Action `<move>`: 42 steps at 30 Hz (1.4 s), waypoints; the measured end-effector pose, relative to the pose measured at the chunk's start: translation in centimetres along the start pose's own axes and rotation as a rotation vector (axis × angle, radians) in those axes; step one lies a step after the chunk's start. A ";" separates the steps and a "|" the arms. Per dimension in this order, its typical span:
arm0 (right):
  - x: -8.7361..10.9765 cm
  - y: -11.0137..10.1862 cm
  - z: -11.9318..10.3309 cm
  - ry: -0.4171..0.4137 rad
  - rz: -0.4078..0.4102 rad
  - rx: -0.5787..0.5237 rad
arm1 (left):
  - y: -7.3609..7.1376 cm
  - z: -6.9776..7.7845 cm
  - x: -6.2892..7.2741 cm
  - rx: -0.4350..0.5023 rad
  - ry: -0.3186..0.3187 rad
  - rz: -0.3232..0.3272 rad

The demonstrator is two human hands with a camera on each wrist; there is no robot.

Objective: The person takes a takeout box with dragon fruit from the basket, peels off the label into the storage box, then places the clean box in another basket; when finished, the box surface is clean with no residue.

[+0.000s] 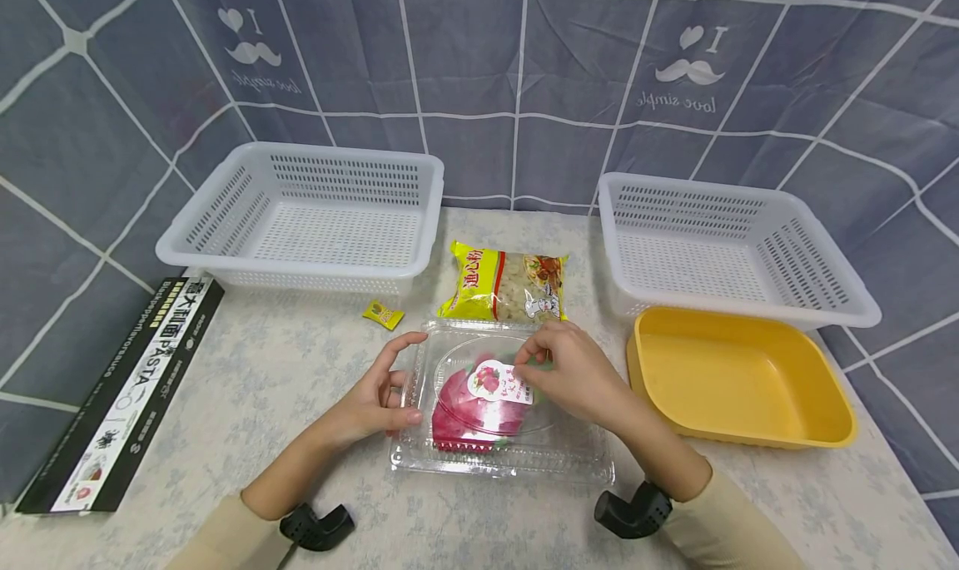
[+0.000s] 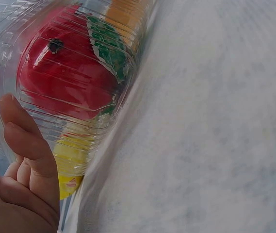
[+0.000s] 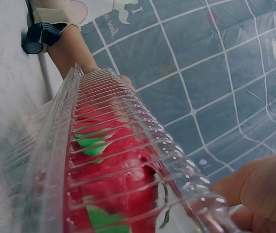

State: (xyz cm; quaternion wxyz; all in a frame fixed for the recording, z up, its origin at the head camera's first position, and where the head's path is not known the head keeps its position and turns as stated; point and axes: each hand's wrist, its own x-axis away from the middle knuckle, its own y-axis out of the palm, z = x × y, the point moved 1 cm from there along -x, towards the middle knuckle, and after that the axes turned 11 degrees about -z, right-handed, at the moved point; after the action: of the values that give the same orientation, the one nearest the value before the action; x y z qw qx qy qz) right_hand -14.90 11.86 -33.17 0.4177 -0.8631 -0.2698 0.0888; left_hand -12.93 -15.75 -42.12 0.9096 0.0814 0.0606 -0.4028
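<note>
A clear plastic clamshell box [image 1: 569, 445] lies on the table with a red, fruit-like thing with green parts [image 1: 468, 416] inside. On its lid is a white label [image 1: 490, 382] with a picture of red fruit. My left hand [image 1: 378, 395] holds the box's left side, index finger by the far corner and thumb nearer the front; that side also shows in the left wrist view [image 2: 28, 160]. Above the lid, my right hand [image 1: 573, 370] pinches the label's right edge between thumb and forefinger. In the right wrist view, part of this hand [image 3: 259, 194] is beside the ridged box wall.
Behind the box lies a yellow pasta bag [image 1: 509, 285], with a small yellow packet [image 1: 384, 314] left of it. White baskets stand at back left [image 1: 300, 262] and back right [image 1: 742, 299]. A yellow tub [image 1: 742, 433] sits right, a long black pasta box [image 1: 123, 395] far left.
</note>
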 end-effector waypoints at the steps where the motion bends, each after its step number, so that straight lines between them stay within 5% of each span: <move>1: 0.0 0.0 0.0 0.000 0.000 0.001 | 0.0 0.0 0.0 0.001 0.000 -0.002; 24: 1.1 -0.2 -0.8 -0.012 0.026 0.037 | 0.1 0.1 0.0 0.001 -0.006 0.003; 42: 2.6 -2.4 -1.0 -0.081 0.102 0.085 | 0.1 0.2 0.2 -0.001 -0.032 0.016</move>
State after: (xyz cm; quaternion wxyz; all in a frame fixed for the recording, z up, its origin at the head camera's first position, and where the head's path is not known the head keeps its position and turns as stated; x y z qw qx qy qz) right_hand -13.22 13.80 -30.47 0.4376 -0.8528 -0.2383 0.1563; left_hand -12.72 -15.82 -41.93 0.9137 0.0750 0.0454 -0.3967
